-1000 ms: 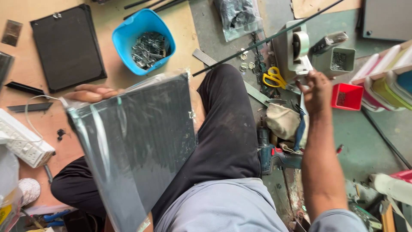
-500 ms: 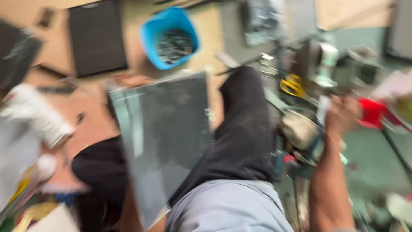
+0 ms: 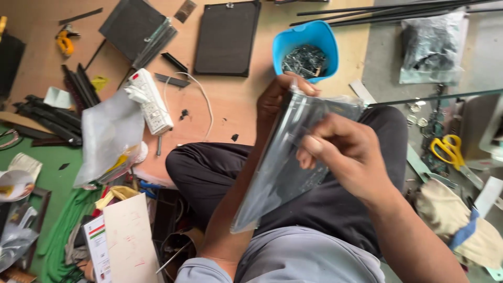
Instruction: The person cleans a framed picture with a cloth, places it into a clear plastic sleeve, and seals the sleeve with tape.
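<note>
Both hands are holding a glass pane in clear film (image 3: 285, 167), tilted over the lap. Left hand (image 3: 277, 97) is gripping its top edge, fingers curled over it. Right hand (image 3: 348, 152) is pinching the film at the pane's right edge. Blue bowl (image 3: 306, 50) of small dark metal parts is sitting just beyond the pane. Clear bag of dark parts (image 3: 432, 47) is lying top right. White booklet with a tricolour label (image 3: 97, 241) is lying bottom left. Grey plastic bag (image 3: 107, 133) is lying beside a white power strip (image 3: 149, 102).

Bowl (image 3: 305, 39) beyond hands-held sheet (image 3: 285, 167); power strip (image 3: 152, 102) left; scissors (image 3: 449, 149) right
</note>
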